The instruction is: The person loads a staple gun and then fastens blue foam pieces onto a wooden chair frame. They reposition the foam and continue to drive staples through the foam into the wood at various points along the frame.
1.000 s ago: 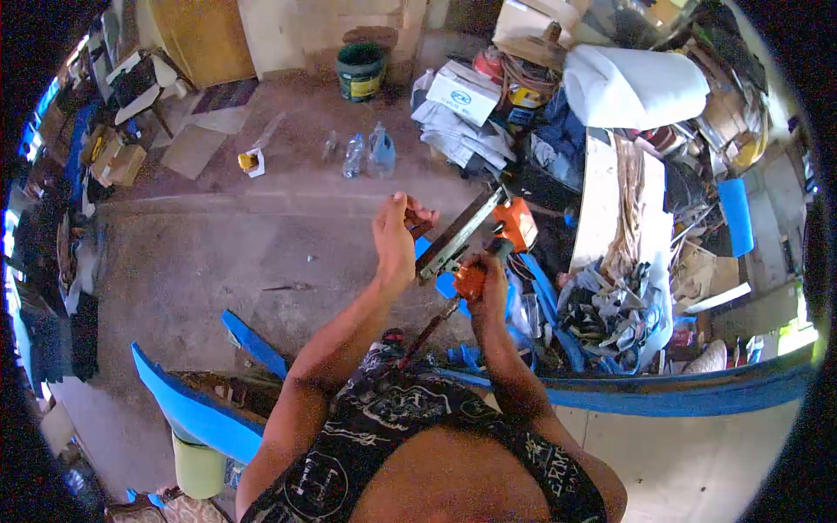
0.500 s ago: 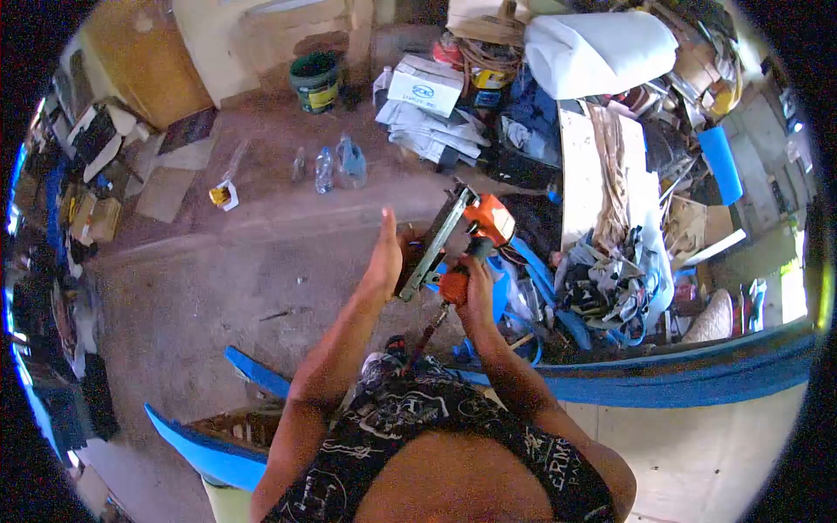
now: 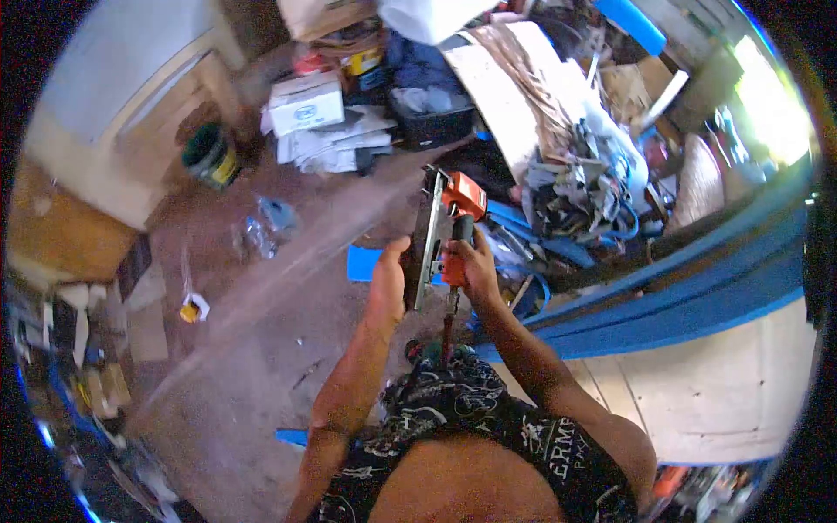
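Note:
An orange and black nail or staple gun (image 3: 463,193) is held upright in front of my body, its long metal magazine (image 3: 427,240) facing left. My right hand (image 3: 475,266) is wrapped round its dark handle, and a hose (image 3: 449,327) runs down from the handle's base. Close to the magazine's left side is my left hand (image 3: 390,279), thumb up. A dark strip lies between that hand and the magazine; whether it is a separate piece is unclear. The left fingers are mostly hidden behind it.
A blue-edged panel (image 3: 680,383) lies at right. Scraps and cloth (image 3: 580,200) are heaped behind it. Farther back stand a white box (image 3: 305,103), a black tub (image 3: 432,122) and a green bucket (image 3: 209,157). Plastic bottles (image 3: 261,235) lie on the floor (image 3: 253,366).
The view has turned to the right, so the room's contents appear shifted and tilted. The gun is now more upright, with both hands still at it.

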{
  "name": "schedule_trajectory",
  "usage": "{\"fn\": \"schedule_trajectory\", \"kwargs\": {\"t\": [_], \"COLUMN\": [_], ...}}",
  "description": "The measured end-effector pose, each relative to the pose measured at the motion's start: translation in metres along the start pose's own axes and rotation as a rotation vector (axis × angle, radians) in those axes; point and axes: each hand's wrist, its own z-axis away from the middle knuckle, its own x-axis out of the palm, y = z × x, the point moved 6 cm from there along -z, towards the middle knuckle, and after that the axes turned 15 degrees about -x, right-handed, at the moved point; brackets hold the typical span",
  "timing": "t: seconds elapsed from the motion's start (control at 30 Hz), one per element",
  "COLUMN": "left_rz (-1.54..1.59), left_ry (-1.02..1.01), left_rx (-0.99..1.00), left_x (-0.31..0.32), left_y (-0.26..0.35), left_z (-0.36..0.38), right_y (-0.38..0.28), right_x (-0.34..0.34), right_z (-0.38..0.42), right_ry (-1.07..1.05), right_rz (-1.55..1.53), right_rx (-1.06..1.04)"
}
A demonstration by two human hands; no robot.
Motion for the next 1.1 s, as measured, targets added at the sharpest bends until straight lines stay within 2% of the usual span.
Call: {"fn": "schedule_trajectory", "kwargs": {"t": [0.03, 0.1, 0.13, 0.2, 0.27, 0.3, 0.33, 0.4, 0.43, 0.5, 0.53, 0.6, 0.67, 0.73, 0.77, 0.8, 0.87, 0.9, 0.93, 1.0, 1.1], "left_rz": [-0.034, -0.071, -0.098, -0.237, -0.316, -0.363, -0.398, -0.299, -0.343, -0.335, -0.378, 0.154, 0.15, -0.093, -0.298, -0.306, -0.613, -0.56, -0.579, -0.709, -0.797], "left_ry": [-0.02, -0.242, -0.256, -0.29, -0.374, -0.432, -0.453, -0.606, -0.62, -0.681, -0.694, -1.028, -1.045, -0.982, -0.891, -0.912, -0.677, -0.731, -0.766, -0.735, -0.981], "left_rx": [-0.018, -0.025, -0.069, 0.102, 0.069, 0.058, 0.041, -0.123, -0.145, -0.164, -0.2, -0.367, -0.361, -0.13, -0.002, -0.036, 0.165, 0.224, 0.202, 0.2, 0.042], "left_x": [0.01, 0.033, 0.037, 0.073, 0.094, 0.103, 0.109, 0.123, 0.131, 0.151, 0.16, 0.185, 0.177, 0.166, 0.159, 0.159, 0.18, 0.193, 0.198, 0.197, 0.203], "left_y": [0.003, 0.001, -0.005, 0.011, 0.005, 0.003, 0.001, -0.004, -0.001, 0.011, 0.012, 0.01, 0.002, -0.001, -0.001, -0.001, 0.005, 0.009, 0.011, 0.01, -0.012], "left_z": [-0.012, -0.033, -0.037, -0.042, -0.056, -0.061, -0.07, -0.089, -0.094, -0.102, -0.103, -0.076, -0.075, -0.078, -0.083, -0.086, -0.088, -0.077, -0.068, -0.058, -0.051], "right_y": [-0.007, -0.01, -0.004, -0.009, -0.009, -0.008, -0.001, 0.005, -0.006, -0.022, -0.022, -0.023, -0.02, -0.028, -0.023, -0.02, -0.041, -0.06, -0.073, -0.101, -0.113], "right_x": [-0.008, -0.031, -0.041, -0.065, -0.085, -0.099, -0.11, -0.127, -0.127, -0.13, -0.135, -0.149, -0.162, -0.159, -0.165, -0.167, -0.178, -0.173, -0.171, -0.169, -0.156], "right_z": [-0.001, -0.01, -0.006, -0.011, -0.015, -0.02, -0.025, -0.044, -0.048, -0.055, -0.06, -0.062, -0.066, -0.058, -0.058, -0.057, -0.06, -0.053, -0.046, -0.026, -0.001], "right_ry": [0.07, 0.141, 0.176, 0.248, 0.322, 0.378, 0.413, 0.459, 0.497, 0.564, 0.612, 0.594, 0.633, 0.736, 0.759, 0.798, 0.768, 0.794, 0.835, 0.891, 0.854], "right_rz": [-0.032, -0.067, -0.09, -0.095, -0.226, -0.116, -0.134, -0.259, -0.285, -0.212, -0.24, -0.368, -0.292, -0.297, -0.174, -0.173, -0.057, 0.032, 0.029, 0.373, 0.217], "right_rx": [0.036, 0.009, 0.0, -0.012, -0.089, -0.101, -0.12, -0.247, -0.268, -0.149, -0.163, -0.28, -0.38, -0.312, -0.243, -0.251, -0.308, -0.385, -0.403, -0.44, -0.596]}}
